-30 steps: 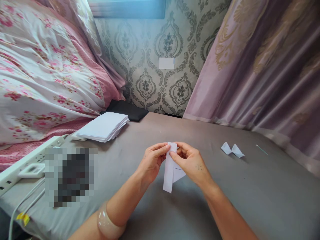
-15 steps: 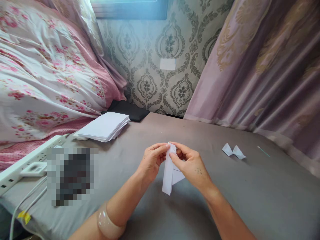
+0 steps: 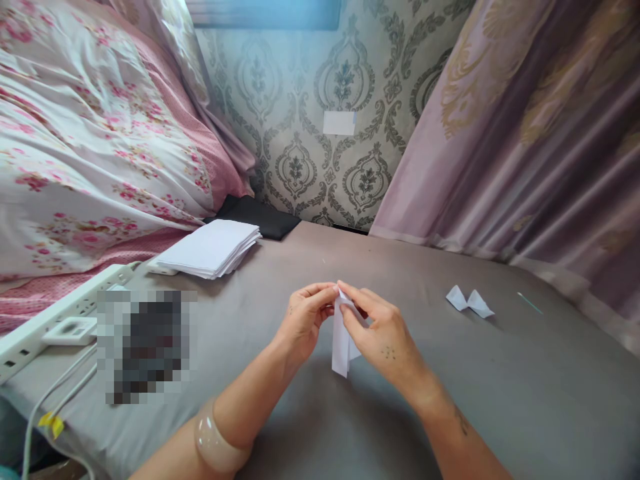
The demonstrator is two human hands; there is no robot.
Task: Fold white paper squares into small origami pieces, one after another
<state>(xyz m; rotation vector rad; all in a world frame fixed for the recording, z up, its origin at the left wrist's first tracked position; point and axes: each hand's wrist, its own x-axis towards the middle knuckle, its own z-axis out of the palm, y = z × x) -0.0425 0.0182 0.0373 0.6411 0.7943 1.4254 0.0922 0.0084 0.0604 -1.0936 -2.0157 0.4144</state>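
A folded sheet of white paper [image 3: 342,347] is held up above the grey surface, its long narrow flap hanging down. My left hand [image 3: 309,317] pinches the paper's top tip between thumb and fingers. Around the upper right side, my right hand [image 3: 383,330] grips the same paper, its thumb on the front face and fingers behind. Part of the paper's right side is hidden by the right hand. To the right on the surface lies a small folded white paper piece [image 3: 480,304] with two pointed halves.
A stack of white paper [image 3: 213,247] lies at the back left beside a black flat item [image 3: 267,219]. On the left are a white power strip [image 3: 65,320] with cables and a blurred-out object [image 3: 153,343]. A thin greenish stick [image 3: 530,303] lies far right.
My right hand has turned further over the folded paper, covering more of its right side. The paper's lower end has swung slightly up and right.
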